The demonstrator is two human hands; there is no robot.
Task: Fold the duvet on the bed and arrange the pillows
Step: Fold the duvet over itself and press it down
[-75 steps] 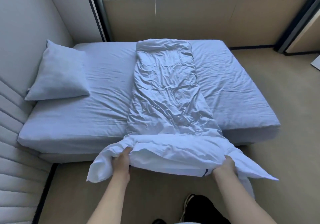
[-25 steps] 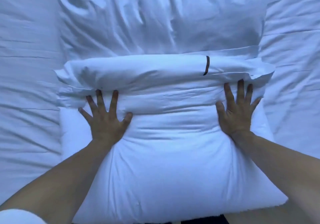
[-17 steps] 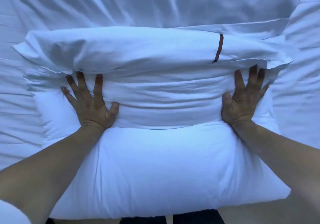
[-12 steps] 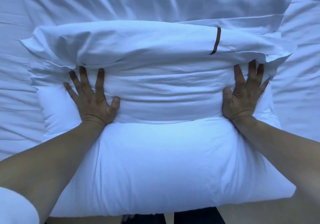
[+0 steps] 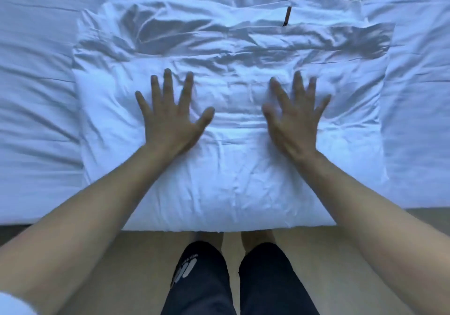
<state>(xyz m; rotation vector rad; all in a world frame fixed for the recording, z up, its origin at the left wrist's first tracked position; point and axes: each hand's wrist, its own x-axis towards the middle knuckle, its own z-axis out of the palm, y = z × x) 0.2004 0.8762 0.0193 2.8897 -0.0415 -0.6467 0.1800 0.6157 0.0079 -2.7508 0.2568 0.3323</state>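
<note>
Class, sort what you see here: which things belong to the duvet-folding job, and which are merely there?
Job: folded duvet; left hand and right hand, flat on it; bed.
Merely there: floor; dark shorts.

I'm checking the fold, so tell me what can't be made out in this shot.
Head view only:
- Pillows: none in frame, so their arrangement can't be judged.
- Bed: cut off by the top and side edges.
- Right hand: motion-blurred, contact with the duvet unclear.
- Duvet under left hand: hidden.
- Brown tab: too small to identify.
</note>
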